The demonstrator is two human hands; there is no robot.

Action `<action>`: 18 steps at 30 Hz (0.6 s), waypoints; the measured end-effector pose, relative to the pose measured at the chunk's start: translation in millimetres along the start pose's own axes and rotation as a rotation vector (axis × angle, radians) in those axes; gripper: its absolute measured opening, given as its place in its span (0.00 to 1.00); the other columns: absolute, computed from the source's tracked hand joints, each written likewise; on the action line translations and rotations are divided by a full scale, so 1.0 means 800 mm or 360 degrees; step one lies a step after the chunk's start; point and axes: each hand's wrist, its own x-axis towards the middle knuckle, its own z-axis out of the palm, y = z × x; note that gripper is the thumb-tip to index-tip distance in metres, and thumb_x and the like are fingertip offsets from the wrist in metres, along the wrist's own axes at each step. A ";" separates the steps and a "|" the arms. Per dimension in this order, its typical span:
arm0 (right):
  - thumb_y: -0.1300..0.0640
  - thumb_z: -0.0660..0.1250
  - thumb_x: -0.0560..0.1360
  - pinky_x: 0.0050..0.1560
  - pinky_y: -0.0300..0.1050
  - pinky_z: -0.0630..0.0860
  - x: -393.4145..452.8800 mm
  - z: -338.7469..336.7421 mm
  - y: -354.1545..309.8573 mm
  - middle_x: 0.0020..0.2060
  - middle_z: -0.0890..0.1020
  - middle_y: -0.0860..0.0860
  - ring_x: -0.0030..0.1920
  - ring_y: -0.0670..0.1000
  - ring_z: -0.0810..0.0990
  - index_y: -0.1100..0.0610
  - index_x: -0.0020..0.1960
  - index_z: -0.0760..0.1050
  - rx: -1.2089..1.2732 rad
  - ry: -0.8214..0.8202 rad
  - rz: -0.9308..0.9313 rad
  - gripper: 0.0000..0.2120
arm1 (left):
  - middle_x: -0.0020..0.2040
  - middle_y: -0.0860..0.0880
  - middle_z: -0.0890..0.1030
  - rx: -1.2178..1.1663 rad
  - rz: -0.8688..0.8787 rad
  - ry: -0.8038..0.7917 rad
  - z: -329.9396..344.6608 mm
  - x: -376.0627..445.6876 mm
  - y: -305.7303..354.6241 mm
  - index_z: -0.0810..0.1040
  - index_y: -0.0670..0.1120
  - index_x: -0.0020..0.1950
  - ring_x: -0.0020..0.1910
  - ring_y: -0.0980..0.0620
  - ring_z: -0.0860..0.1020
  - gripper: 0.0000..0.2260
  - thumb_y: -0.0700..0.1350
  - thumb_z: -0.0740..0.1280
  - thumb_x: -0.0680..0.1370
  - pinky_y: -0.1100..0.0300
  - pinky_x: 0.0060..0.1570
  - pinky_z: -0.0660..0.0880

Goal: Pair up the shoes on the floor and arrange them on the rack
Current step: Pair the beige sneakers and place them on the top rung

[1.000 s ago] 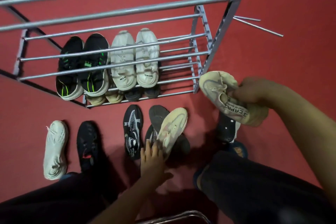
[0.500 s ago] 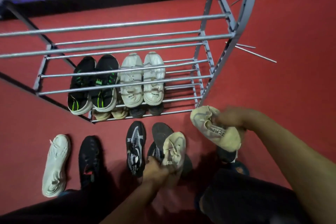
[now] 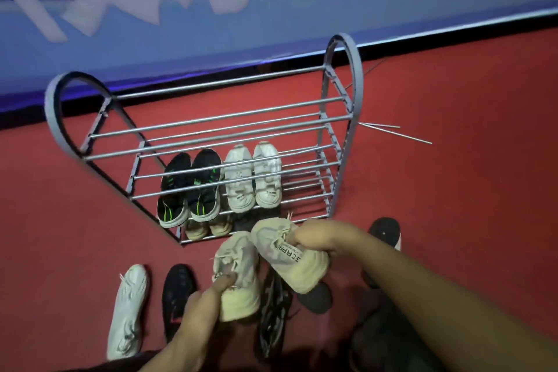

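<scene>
Beige shoe (image 3: 238,275) gripped at its heel by the left hand (image 3: 196,311), second beige shoe (image 3: 290,257) pinched by the right hand (image 3: 317,235), both held side by side, just before the grey rack (image 3: 356,93), above the red floor (image 3: 453,190).

My left hand (image 3: 208,300) has lifted the second beige shoe (image 3: 237,276) off the floor; my right hand (image 3: 314,235) has brought its mate (image 3: 290,260) alongside, at 3 o'clock.
</scene>
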 end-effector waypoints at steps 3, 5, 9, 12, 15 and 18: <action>0.54 0.68 0.68 0.42 0.47 0.71 -0.013 0.024 -0.016 0.40 0.82 0.56 0.40 0.53 0.79 0.58 0.48 0.82 0.0261 0.0087 -0.0075 0.12 | 0.43 0.38 0.87 -0.0205 0.0070 0.0021 -0.031 -0.005 0.009 0.86 0.39 0.48 0.44 0.41 0.85 0.21 0.55 0.75 0.66 0.46 0.51 0.79; 0.52 0.68 0.68 0.38 0.41 0.72 -0.015 0.041 -0.028 0.35 0.83 0.51 0.35 0.50 0.80 0.57 0.45 0.84 0.0379 0.0149 -0.0167 0.12 | 0.48 0.37 0.86 -0.0366 0.0093 -0.0013 -0.038 -0.008 0.020 0.85 0.41 0.53 0.44 0.43 0.80 0.25 0.58 0.74 0.65 0.51 0.47 0.71; 0.49 0.66 0.77 0.33 0.37 0.74 -0.001 0.068 -0.053 0.30 0.83 0.44 0.32 0.45 0.81 0.53 0.36 0.80 0.0583 0.0357 -0.0385 0.13 | 0.41 0.41 0.79 -0.0527 0.0270 0.0112 -0.043 0.001 0.060 0.84 0.40 0.52 0.41 0.45 0.74 0.28 0.61 0.72 0.63 0.49 0.44 0.68; 0.49 0.63 0.81 0.36 0.32 0.78 0.023 0.078 -0.070 0.43 0.88 0.48 0.40 0.41 0.86 0.56 0.50 0.83 0.0727 0.0466 -0.0475 0.13 | 0.31 0.48 0.78 -0.0563 0.0451 0.0221 -0.049 0.019 0.092 0.79 0.43 0.40 0.34 0.48 0.75 0.16 0.57 0.72 0.69 0.54 0.39 0.68; 0.50 0.62 0.82 0.29 0.29 0.73 0.058 0.079 -0.099 0.36 0.85 0.45 0.32 0.41 0.82 0.55 0.46 0.81 0.0724 0.0641 -0.0556 0.13 | 0.21 0.58 0.74 -0.0541 0.0549 0.0320 -0.058 0.055 0.120 0.73 0.49 0.31 0.23 0.56 0.73 0.16 0.52 0.70 0.77 0.61 0.28 0.67; 0.51 0.61 0.82 0.22 0.32 0.65 0.104 0.071 -0.136 0.21 0.76 0.42 0.24 0.43 0.72 0.53 0.35 0.74 0.0552 0.0790 -0.0616 0.17 | 0.36 0.50 0.83 -0.0524 0.0525 0.0327 -0.064 0.093 0.145 0.80 0.45 0.42 0.38 0.49 0.80 0.14 0.55 0.69 0.77 0.56 0.40 0.73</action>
